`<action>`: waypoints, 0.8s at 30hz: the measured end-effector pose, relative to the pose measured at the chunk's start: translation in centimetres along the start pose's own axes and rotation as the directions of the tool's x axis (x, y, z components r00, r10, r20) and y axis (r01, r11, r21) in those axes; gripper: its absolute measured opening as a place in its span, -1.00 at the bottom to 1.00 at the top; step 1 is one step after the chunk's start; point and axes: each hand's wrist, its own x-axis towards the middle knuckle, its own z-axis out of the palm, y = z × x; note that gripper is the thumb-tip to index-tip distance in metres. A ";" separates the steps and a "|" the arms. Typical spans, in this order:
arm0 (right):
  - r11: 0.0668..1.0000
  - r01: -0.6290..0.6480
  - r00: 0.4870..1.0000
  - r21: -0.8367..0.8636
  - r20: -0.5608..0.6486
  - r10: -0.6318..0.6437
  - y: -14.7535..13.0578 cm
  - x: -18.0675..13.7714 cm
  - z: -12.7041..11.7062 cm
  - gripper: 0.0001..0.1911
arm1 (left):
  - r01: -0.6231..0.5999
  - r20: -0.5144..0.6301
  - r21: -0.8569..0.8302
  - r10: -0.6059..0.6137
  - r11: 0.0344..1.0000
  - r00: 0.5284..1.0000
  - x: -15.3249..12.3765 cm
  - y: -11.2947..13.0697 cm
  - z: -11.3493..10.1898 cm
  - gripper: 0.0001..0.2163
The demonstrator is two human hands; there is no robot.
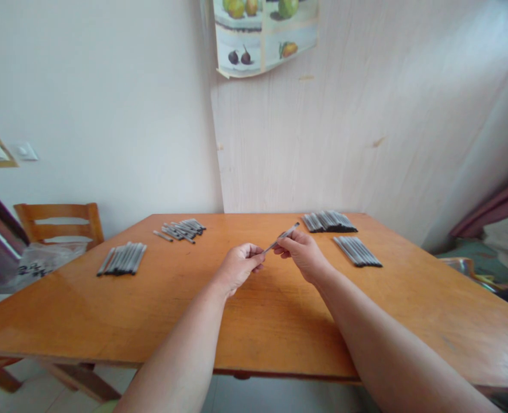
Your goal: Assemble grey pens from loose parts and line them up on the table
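A slim pen (pixel 289 230) with a clear, greyish barrel and a dark end is held tilted above the middle of the table. My right hand (pixel 305 253) pinches it along the barrel, the dark end pointing up and to the right. The fingers of my left hand (pixel 239 268) are closed on its thin lower-left end. Whether that thin end is a tip or a separate refill is too small to tell. Similar pens lie in a loose pile (pixel 183 229) at the back left and in a row (pixel 124 259) at the left.
Two more groups of pens lie on the right, a larger bundle (pixel 329 221) at the back and a neat row (pixel 358 251) nearer. The wooden table (pixel 172 321) meets the wall behind. A wooden chair (pixel 60 213) with a plastic bag (pixel 47 264) stands at the left.
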 end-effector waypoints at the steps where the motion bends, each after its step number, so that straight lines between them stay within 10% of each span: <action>1: 1.000 0.001 1.000 0.003 0.004 -0.001 0.0 0.0 0.0 -0.87 | 0.001 0.002 0.002 -0.001 1.000 1.000 0.0 0.0 0.0 -0.77; 24: 0.999 -0.038 0.997 0.021 0.061 0.037 0.5 0.1 -0.1 -0.89 | -0.004 0.029 0.082 0.001 0.997 1.000 0.0 -0.6 -0.2 -0.80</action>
